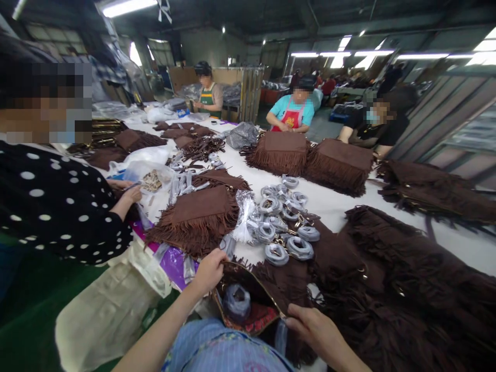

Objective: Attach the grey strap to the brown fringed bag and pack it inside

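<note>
A dark brown fringed bag (271, 281) lies at the table edge against my body, its zipped mouth spread wide. My left hand (211, 269) is closed on the far left corner of the opening. At the right end of the zipper, my right hand (315, 326) pinches the edge; whether it has the zip pull cannot be made out. Inside the bag, a plastic-wrapped coiled strap (237, 301) rests on a red patterned lining (260, 316). Just beyond are several more wrapped coiled straps (300, 248) with gold clasps, beside a bundle of white ties (245, 219).
Fringed bags are stacked ahead left (201, 206), at the far side (341, 157) and on my right (403, 263). A co-worker in a polka-dot top (58, 196) stands close on my left, hands by a plastic bag (155, 175). Several other people work across the table.
</note>
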`<state>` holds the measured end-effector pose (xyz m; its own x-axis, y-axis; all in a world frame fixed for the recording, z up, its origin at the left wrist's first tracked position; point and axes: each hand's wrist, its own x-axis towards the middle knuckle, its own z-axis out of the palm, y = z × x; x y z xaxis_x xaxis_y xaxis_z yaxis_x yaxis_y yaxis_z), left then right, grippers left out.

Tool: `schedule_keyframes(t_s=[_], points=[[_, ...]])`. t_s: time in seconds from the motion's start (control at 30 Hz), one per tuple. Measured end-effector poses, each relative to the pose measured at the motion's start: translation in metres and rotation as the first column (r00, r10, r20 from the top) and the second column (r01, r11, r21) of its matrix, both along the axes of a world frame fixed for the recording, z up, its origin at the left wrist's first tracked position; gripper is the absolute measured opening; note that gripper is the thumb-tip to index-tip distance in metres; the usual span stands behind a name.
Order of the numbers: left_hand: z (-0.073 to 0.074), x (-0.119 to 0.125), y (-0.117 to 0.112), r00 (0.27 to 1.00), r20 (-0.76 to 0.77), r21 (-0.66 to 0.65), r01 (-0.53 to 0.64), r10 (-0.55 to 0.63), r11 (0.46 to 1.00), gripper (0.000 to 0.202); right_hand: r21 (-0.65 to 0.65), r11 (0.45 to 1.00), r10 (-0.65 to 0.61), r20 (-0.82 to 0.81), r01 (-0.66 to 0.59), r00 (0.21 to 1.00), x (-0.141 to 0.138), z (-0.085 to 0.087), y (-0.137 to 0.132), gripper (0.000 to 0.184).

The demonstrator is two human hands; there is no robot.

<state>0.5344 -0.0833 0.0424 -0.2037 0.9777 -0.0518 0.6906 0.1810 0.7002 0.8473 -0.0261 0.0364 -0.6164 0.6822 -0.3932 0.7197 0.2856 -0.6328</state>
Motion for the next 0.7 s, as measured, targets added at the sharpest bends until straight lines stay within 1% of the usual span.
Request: schedule_keyframes(t_s=[0.03,0.07,0.1,0.13,0.17,0.2,0.23,0.27,0.33,0.37,0.43,0.5,0.6,0.7], points=[[0.006,0.009,-0.002,0.999,-0.036,0.021,0.001,0.000,1.000,0.025,0.011,1.000,-0.010,-0.027,0.010,1.000,-0.003,0.002,-0.001,0.021],[0.014,0.019,-0.005,0.997,-0.075,0.047,0.018,-0.014,0.999,0.023,-0.004,0.999,-0.037,-0.074,0.037,0.997,-0.008,0.006,-0.002,0.025],[0.023,0.031,-0.009,0.992,-0.116,0.072,0.052,-0.043,0.996,0.020,-0.052,0.996,-0.076,-0.124,0.070,0.989,-0.013,0.010,-0.002,0.030],[0.032,0.043,-0.013,0.983,-0.153,0.083,0.112,-0.098,0.990,0.016,-0.117,0.988,-0.118,-0.173,0.099,0.978,-0.020,0.015,-0.003,0.033],[0.040,0.056,-0.018,0.973,-0.168,0.072,0.171,-0.157,0.983,0.007,-0.185,0.976,-0.157,-0.217,0.117,0.963,-0.026,0.021,-0.004,0.036],[0.047,0.069,-0.021,0.961,-0.169,0.042,0.227,-0.217,0.973,0.006,-0.239,0.963,-0.185,-0.251,0.124,0.950,-0.033,0.026,-0.005,0.037],[0.052,0.081,-0.024,0.950,-0.164,-0.005,0.269,-0.266,0.963,0.018,-0.267,0.956,-0.200,-0.284,0.123,0.938,-0.040,0.030,-0.005,0.038],[0.055,0.091,-0.025,0.946,-0.169,-0.060,0.271,-0.277,0.961,0.027,-0.265,0.957,-0.202,-0.316,0.119,0.927,-0.046,0.033,-0.006,0.039],[0.058,0.103,-0.024,0.943,-0.188,-0.150,0.247,-0.273,0.957,0.032,-0.208,0.971,-0.186,-0.351,0.118,0.918,-0.055,0.035,-0.005,0.041],[0.058,0.105,-0.022,0.942,-0.206,-0.185,0.230,-0.267,0.955,0.029,-0.174,0.978,-0.173,-0.352,0.118,0.920,-0.059,0.035,-0.004,0.042],[0.060,0.105,-0.019,0.933,-0.243,-0.232,0.209,-0.264,0.950,0.020,-0.096,0.989,-0.136,-0.342,0.109,0.930,-0.065,0.035,-0.001,0.044],[0.064,0.101,-0.016,0.931,-0.271,-0.247,0.177,-0.243,0.953,0.019,-0.011,0.994,-0.102,-0.333,0.105,0.937,-0.070,0.038,0.001,0.044],[0.076,0.097,-0.013,0.930,-0.295,-0.242,0.151,-0.221,0.959,0.020,0.101,0.987,-0.085,-0.308,0.121,0.948,-0.075,0.047,0.005,0.045],[0.093,0.092,-0.012,0.900,-0.350,-0.238,0.182,-0.259,0.954,0.019,0.152,0.980,-0.083,-0.253,0.124,0.964,-0.075,0.059,0.009,0.045]])
